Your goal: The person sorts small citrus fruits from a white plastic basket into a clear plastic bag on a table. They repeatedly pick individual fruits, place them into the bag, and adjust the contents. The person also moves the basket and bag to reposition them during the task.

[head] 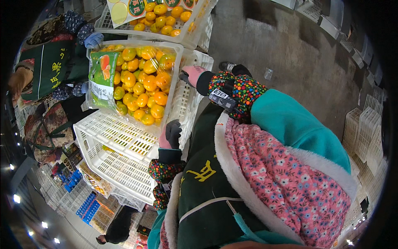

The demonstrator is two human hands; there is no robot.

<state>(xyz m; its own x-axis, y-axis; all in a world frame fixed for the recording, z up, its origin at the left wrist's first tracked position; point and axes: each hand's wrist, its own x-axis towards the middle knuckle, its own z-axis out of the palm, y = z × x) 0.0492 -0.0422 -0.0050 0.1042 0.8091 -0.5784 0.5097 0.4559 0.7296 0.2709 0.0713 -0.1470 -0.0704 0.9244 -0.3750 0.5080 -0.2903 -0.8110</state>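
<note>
A translucent plastic crate (177, 59) of orange-and-green mandarins (142, 82) lies before me under clear film. A green printed sheet (103, 73) with a fruit picture lies at its far end. This crate rests on stacked white slatted crates (121, 132). My right hand (193, 76), in a pink glove with dark-coated fingers, is beside the near rim, fingers bent toward it. Near the crate's lower near corner is my left hand (170, 135), gloved alike, its fingers curled. Whether either hand grips the rim is not clear.
Opposite stands a person in a dark green apron (46, 70), a blue-gloved hand (94, 40) at the crate's far corner. Another mandarin crate (186, 37) adjoins above. A person in a patterned jacket (49, 133) is nearby. White crates (367, 124) stack across the concrete floor (289, 71).
</note>
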